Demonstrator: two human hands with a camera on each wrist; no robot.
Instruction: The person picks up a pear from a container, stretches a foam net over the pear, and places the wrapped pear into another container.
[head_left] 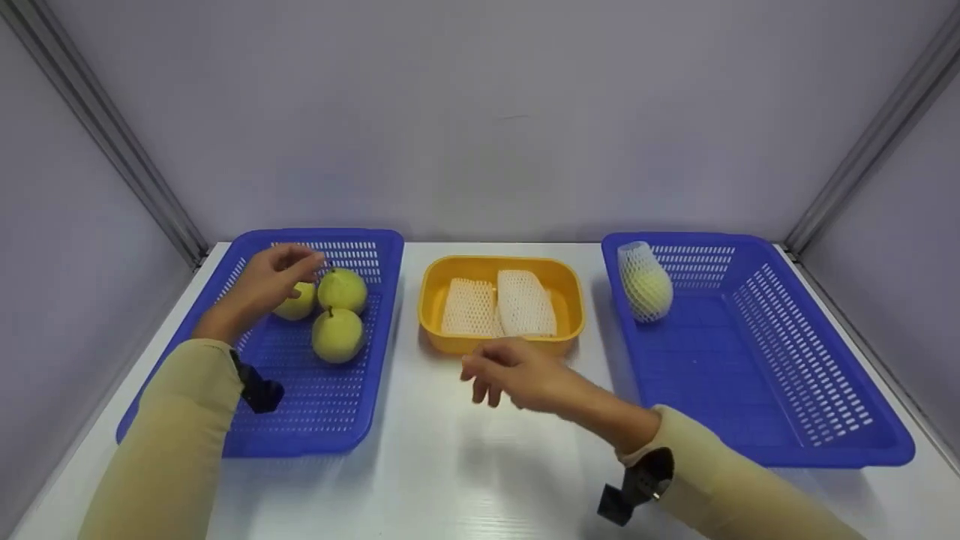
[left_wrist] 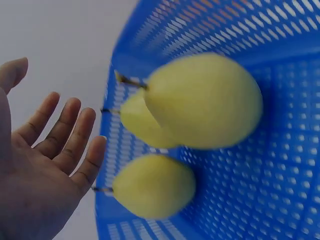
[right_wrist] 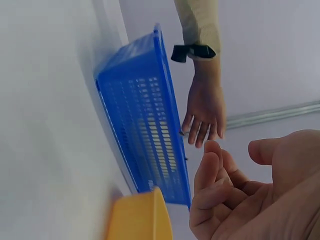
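Note:
Three pears lie in the left blue basket (head_left: 300,409): a front pear (head_left: 337,335), one behind it (head_left: 343,289), and one at the left (head_left: 295,302) partly covered by my left hand (head_left: 274,281). That hand hovers over the basket with nothing in it, its fingers loosely spread in the left wrist view. My right hand (head_left: 525,373) is held in front of the yellow tub (head_left: 442,343), fingers loosely bent and holding nothing. Inside the tub lie two white foam net sleeves, a left one (head_left: 469,306) and a right one (head_left: 526,304).
At the right stands a second blue basket (head_left: 705,375). A pear in a white foam net (head_left: 646,289) leans in its back left corner. The baskets and tub rest on a white table (head_left: 427,465), with pale walls (head_left: 495,150) at the back and sides.

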